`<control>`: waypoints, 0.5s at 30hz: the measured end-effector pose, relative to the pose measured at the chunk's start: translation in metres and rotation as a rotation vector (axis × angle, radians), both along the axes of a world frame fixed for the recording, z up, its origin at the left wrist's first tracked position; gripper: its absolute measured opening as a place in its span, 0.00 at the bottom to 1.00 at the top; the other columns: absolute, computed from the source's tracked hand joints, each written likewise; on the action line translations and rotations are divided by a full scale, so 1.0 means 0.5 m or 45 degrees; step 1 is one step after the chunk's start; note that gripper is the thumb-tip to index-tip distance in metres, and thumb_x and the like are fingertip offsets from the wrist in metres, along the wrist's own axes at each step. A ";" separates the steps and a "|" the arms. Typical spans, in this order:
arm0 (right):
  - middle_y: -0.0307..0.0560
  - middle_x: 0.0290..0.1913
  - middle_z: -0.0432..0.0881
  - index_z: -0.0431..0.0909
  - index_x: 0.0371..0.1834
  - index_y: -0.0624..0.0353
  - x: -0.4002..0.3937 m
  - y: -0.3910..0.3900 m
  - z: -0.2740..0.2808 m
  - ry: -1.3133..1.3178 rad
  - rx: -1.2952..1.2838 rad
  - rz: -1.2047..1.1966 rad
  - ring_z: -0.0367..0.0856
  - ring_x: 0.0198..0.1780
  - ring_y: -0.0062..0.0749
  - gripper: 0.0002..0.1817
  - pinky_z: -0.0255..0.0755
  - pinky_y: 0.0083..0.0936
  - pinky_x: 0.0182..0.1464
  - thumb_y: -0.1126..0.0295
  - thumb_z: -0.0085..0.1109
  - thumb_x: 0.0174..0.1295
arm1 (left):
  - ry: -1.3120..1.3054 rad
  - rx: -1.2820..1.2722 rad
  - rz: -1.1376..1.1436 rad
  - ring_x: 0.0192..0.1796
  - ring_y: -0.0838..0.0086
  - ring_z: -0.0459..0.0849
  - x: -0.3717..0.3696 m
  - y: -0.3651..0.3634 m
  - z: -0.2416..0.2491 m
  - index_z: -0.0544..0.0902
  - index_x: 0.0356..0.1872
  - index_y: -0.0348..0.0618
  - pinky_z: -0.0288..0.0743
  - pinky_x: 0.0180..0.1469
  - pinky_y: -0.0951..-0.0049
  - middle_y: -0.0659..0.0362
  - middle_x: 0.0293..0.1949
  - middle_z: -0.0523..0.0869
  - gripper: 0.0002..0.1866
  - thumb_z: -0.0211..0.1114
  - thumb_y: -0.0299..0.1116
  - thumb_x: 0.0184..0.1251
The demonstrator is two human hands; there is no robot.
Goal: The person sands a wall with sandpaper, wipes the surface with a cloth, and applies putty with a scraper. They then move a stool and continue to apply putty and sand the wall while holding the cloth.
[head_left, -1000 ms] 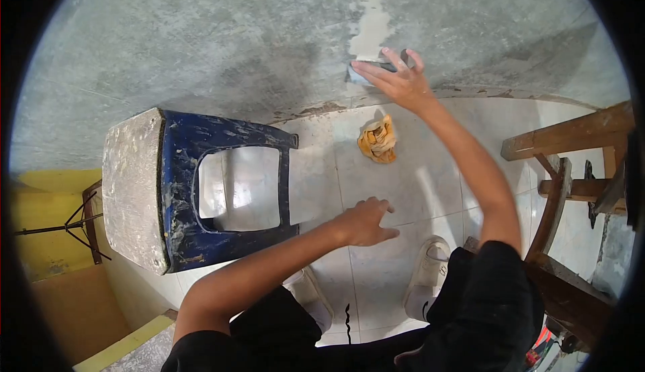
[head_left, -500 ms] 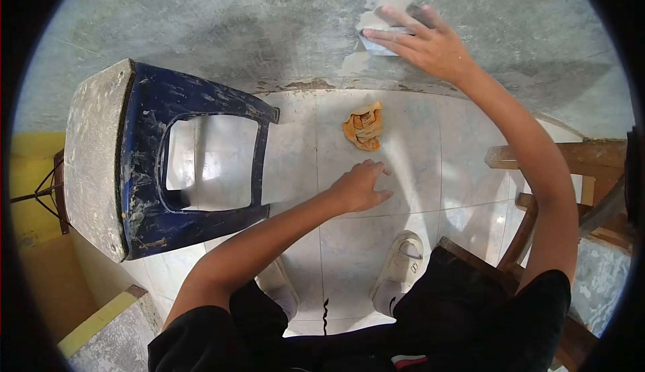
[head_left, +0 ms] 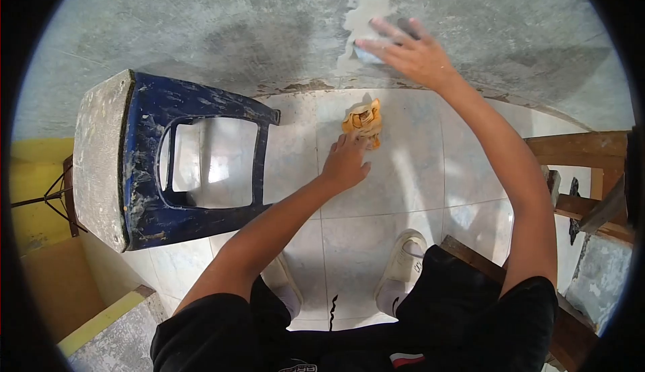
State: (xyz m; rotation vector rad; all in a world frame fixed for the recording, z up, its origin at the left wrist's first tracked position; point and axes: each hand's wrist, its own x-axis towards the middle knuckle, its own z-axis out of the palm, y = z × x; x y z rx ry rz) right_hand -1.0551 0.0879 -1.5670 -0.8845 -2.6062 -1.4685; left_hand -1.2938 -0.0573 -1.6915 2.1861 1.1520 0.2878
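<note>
On the grey wall (head_left: 201, 9) my right hand (head_left: 420, 60) is spread over a pale bluish flat piece (head_left: 368, 56), pressing it to the surface; most of it is hidden under blurred fingers. A whitish patch of filler (head_left: 371, 3) runs up the wall beside these fingertips. Below, my left hand (head_left: 346, 164) reaches to an orange-yellow crumpled cloth (head_left: 363, 118) on the tiled floor. Its fingers are stretched out and overlap the cloth's near edge, with the thumb held apart.
A paint-splashed blue stool (head_left: 144, 164) lies on its side to the left. Wooden furniture (head_left: 571, 147) stands on the right, near my right arm. My shoes (head_left: 402, 264) are on the floor tiles (head_left: 383, 238). Flaked paint (head_left: 306, 87) marks the wall's foot.
My left hand has moved forward to the cloth. My right hand has shifted slightly left and down along the wall with the flat piece, baring more of the whitish patch.
</note>
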 end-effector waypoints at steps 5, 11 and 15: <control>0.13 0.76 0.70 0.60 0.81 0.22 0.000 -0.005 -0.011 0.068 0.065 -0.078 0.52 0.84 0.21 0.38 0.19 0.56 0.86 0.55 0.61 0.67 | -0.152 0.316 0.089 0.65 0.52 0.75 0.042 0.020 -0.034 0.78 0.58 0.44 0.71 0.66 0.50 0.50 0.59 0.75 0.23 0.71 0.35 0.63; 0.13 0.73 0.74 0.65 0.78 0.20 0.025 0.036 0.059 0.289 0.168 0.139 0.52 0.84 0.20 0.37 0.21 0.56 0.85 0.53 0.64 0.64 | -0.393 0.105 0.287 0.62 0.53 0.77 0.041 0.094 0.051 0.80 0.56 0.44 0.71 0.66 0.57 0.51 0.56 0.79 0.18 0.69 0.31 0.65; 0.16 0.74 0.73 0.67 0.77 0.22 -0.003 0.012 0.004 0.463 0.004 0.027 0.54 0.84 0.21 0.37 0.21 0.57 0.85 0.54 0.67 0.62 | -0.519 0.358 0.414 0.60 0.52 0.78 0.001 0.127 0.068 0.80 0.53 0.44 0.74 0.62 0.55 0.51 0.52 0.80 0.17 0.70 0.30 0.63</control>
